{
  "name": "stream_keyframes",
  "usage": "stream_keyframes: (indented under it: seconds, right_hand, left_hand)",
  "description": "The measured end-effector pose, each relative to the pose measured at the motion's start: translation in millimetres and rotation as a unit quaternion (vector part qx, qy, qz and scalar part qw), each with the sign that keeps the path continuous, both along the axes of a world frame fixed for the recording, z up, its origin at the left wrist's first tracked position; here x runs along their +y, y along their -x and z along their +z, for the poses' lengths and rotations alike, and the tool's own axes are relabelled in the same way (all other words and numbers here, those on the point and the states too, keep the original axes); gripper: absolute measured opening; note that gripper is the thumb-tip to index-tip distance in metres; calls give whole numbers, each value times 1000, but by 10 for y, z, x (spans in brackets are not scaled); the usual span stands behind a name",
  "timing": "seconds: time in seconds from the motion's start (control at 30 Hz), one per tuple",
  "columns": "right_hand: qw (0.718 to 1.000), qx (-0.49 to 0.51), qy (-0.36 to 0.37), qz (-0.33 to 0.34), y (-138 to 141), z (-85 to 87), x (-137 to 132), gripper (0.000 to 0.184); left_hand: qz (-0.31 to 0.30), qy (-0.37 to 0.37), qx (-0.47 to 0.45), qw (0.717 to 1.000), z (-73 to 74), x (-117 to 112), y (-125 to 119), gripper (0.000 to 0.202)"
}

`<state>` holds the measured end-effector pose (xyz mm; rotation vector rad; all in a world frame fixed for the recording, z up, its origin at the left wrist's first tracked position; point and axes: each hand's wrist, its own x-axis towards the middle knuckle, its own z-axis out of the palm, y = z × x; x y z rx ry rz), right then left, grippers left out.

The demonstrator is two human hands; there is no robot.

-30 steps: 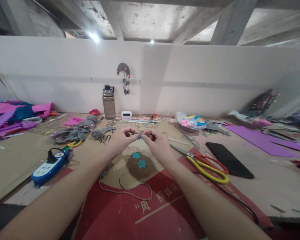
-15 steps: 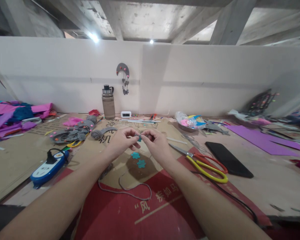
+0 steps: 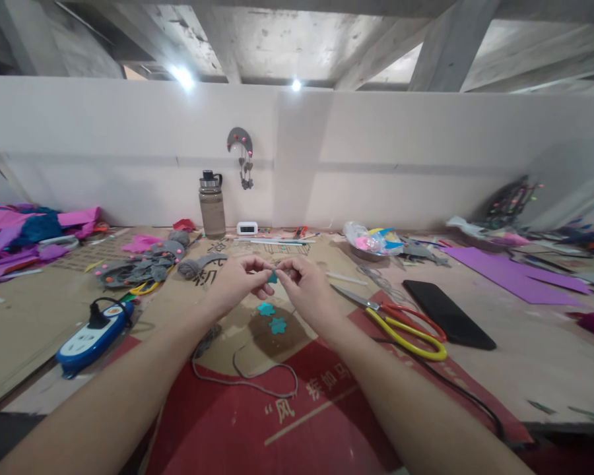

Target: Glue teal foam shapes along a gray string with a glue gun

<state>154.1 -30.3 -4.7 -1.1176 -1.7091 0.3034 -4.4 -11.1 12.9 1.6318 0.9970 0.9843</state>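
Between the fingertips of my left hand (image 3: 245,280) and my right hand (image 3: 304,287) is a small teal cutout (image 3: 273,277), pinched from both sides and partly hidden by the fingers. Just below the hands, two teal flower-shaped cutouts (image 3: 266,309) lie on the cardboard, one nearer to me than the other. A grey cord (image 3: 247,381) curls across the cardboard in front of them. To the right of my right hand lie scissors (image 3: 376,307) with red and yellow handles, their blades slightly apart.
A black phone (image 3: 448,315) lies right of the scissors. Left are a blue-and-white power strip (image 3: 90,336) and grey felt pieces (image 3: 153,260). A bottle (image 3: 212,208) and small clock (image 3: 247,228) stand by the wall. Purple sheets (image 3: 509,274) lie far right.
Both hands keep pinching the teal cutout in nearly the same place. The whole view has shifted slightly; the things on the table have stayed put.
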Motion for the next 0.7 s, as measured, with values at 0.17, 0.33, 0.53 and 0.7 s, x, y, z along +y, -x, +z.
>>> stream_keyframes:
  seconds: [0.17,0.33,0.53,0.7]
  right_hand:
    - [1000,3,-6,-9,14,-11,-16,17]
    - [999,20,32,16,34,0,-40,19]
    - [990,84,91,62,38,8,0,14]
    - [955,187,182,143,-11,56,34,22]
  left_hand:
    - [24,-30,7,999,-2,-5,-6,22]
    - [83,-84,15,993,-53,116,75,18]
    - [191,-100,-84,973,-58,384,344,23]
    - [258,-84,-194,943,66,460,537,23]
